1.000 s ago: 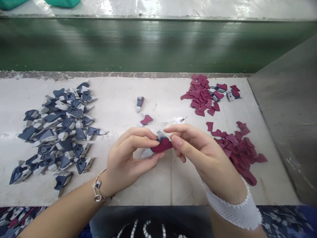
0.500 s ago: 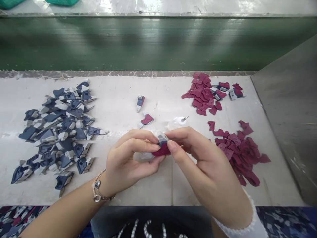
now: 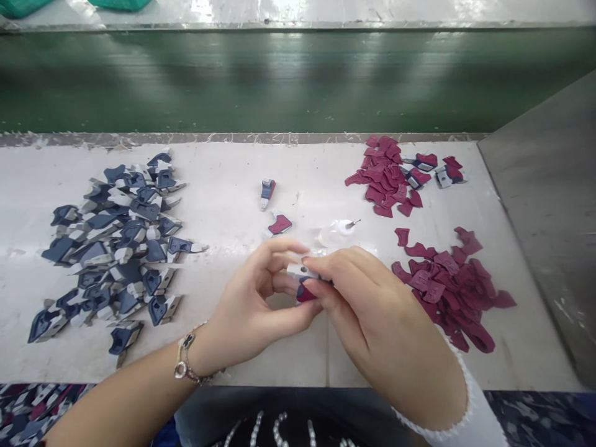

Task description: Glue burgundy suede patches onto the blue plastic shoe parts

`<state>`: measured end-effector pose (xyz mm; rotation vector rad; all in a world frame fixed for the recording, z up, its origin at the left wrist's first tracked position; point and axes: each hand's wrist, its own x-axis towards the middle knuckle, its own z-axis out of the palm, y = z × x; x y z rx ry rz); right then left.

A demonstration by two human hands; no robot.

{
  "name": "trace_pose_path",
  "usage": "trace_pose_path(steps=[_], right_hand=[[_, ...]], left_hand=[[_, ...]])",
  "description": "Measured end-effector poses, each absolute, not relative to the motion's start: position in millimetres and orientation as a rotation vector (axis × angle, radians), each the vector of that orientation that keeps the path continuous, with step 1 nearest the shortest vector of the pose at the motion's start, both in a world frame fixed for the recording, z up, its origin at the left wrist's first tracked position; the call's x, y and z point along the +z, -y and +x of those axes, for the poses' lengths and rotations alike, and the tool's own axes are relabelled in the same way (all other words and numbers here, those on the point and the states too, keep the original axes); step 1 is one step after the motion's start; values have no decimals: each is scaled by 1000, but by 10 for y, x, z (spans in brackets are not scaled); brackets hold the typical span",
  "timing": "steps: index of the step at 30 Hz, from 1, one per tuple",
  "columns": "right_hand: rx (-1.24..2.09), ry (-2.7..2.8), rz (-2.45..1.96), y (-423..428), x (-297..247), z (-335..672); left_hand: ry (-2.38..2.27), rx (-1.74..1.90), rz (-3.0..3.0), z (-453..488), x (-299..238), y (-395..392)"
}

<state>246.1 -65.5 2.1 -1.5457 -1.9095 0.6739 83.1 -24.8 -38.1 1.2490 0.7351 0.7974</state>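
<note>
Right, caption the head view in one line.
Left hand and right hand hold a grey-and-maroon part between piles of navy pieces and maroon pieces on a white bench.

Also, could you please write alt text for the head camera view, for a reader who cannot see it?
A left hand and right hand pinch a small grey and maroon plastic part above a white work table. A pile of navy-and-grey pieces lies to the left, and maroon pieces lie to the right.

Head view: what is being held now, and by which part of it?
The left hand and right hand pinch a small grey plastic part with a maroon piece by its ends; fingers hide the exact contact points.
</note>
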Motion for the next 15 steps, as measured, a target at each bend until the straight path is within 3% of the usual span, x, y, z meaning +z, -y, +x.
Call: trace_pose_path(steps=[15], right_hand=[[915,1853,-1409,691,71,2624]], left_hand=[[-637,756,1276,811,-350,222]])
